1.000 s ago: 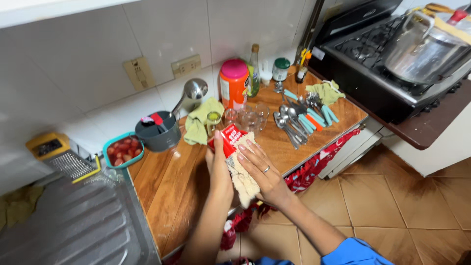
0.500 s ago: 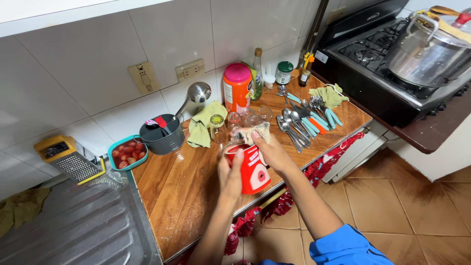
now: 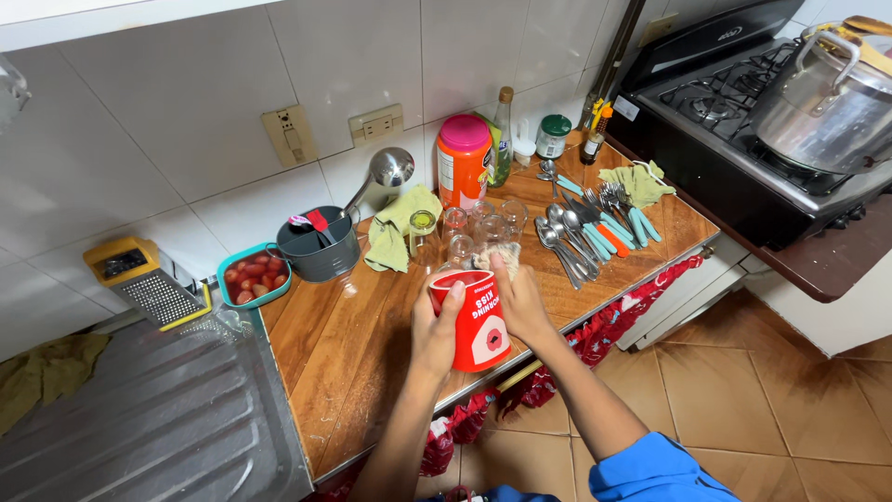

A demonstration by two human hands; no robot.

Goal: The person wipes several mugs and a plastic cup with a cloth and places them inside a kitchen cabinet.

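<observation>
Two hands grip a red mug (image 3: 478, 321), left hand (image 3: 435, 327) wrapping it, right hand (image 3: 517, 299) pinching a cloth (image 3: 497, 257) before glasses (image 3: 476, 226).

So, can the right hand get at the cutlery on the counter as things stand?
Probably not freely: the right hand presses a cloth at the red cup. The cutlery lies unblocked nearby.

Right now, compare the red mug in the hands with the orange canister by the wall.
The red mug is held off the counter, tilted, by the left hand and right hand; the orange canister stands upright, untouched. The mug is open-topped, with a beige cloth at its rim; the canister is closed with a pink lid. The mug looks shorter. Both are round with printed sides.
</observation>
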